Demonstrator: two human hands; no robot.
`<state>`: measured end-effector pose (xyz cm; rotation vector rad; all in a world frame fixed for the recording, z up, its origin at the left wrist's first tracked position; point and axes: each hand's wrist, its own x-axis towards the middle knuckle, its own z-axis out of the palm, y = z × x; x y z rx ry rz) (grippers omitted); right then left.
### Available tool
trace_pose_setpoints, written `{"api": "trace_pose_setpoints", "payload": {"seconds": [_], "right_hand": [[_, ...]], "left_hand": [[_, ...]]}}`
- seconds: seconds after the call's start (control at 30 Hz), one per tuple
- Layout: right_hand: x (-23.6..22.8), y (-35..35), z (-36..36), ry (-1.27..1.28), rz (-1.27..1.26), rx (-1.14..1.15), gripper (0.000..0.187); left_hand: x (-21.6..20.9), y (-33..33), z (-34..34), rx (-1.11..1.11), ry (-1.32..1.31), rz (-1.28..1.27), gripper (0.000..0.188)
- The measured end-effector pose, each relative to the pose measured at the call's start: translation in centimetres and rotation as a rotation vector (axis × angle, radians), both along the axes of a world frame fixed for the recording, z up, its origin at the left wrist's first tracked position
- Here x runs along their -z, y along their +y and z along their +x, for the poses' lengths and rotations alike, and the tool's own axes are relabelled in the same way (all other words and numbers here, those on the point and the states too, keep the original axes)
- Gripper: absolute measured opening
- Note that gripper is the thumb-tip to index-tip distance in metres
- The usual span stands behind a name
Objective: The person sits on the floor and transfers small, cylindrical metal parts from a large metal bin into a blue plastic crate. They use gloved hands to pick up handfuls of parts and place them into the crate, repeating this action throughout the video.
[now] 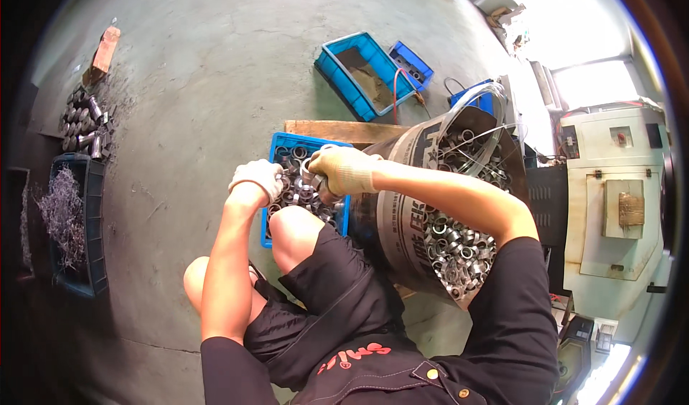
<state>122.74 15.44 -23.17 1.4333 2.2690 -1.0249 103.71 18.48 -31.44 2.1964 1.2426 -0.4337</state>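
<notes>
Left grip: my gloved left grip is at the crate's far left corner, fingers bent down among the metal rings; cannot tell whether it pinches one.
Right grip: my gloved right grip is over the crate's right side, fingers curled downward, rings crowding right under them; whether they are pinched or only touched, cannot tell.
Rings: a loose heap in the blue crate, lying at mixed angles; more of the same kind fill the drum.
Crate: on the floor, just beyond my knee, with a wooden plank behind it.
Drum: leaning, mouth toward my right, just beside the crate; my right forearm crosses above it.
Step in hand: handling rings inside the crate, I judge, both hands at once.
Next move calls for: a firm finger-close on the smooth rings, then a clear lift; neighbours could snag or slip.
</notes>
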Motion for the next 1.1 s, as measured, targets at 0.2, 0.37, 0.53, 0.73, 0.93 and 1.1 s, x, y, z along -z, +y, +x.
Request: {"api": "trace_pose_setpoints", "payload": {"seconds": [0.2,0.37,0.53,0.73,0.93,1.1], "right_hand": [[2.6,1.2,-1.0,-0.356,0.039,-0.174,0.044],[2.6,0.8,-0.2,-0.254,0.024,-0.148,0.033],[5.0,0.6,2.1,0.145,0.007,0.065,0.029],[2.1,0.4,2.6,0.323,-0.341,0.463,0.027],[-3.2,-3.1,4.6,0.547,0.243,0.545,0.037],[-9.9,-12.9,12.3,0.801,0.42,0.427,0.022]], "left_hand": [[0.0,-0.3,-0.3,0.003,-0.038,0.001,0.036],[-0.1,-0.5,1.0,0.002,-0.148,0.015,0.052],[0.9,-2.1,3.2,-0.225,-0.711,-0.158,0.087],[1.4,-1.5,4.6,-0.404,-0.993,-0.471,0.051],[1.6,-0.4,4.6,-0.312,-1.051,-0.402,0.04],[8.3,0.8,3.5,0.165,-0.427,-0.158,0.045]]}}
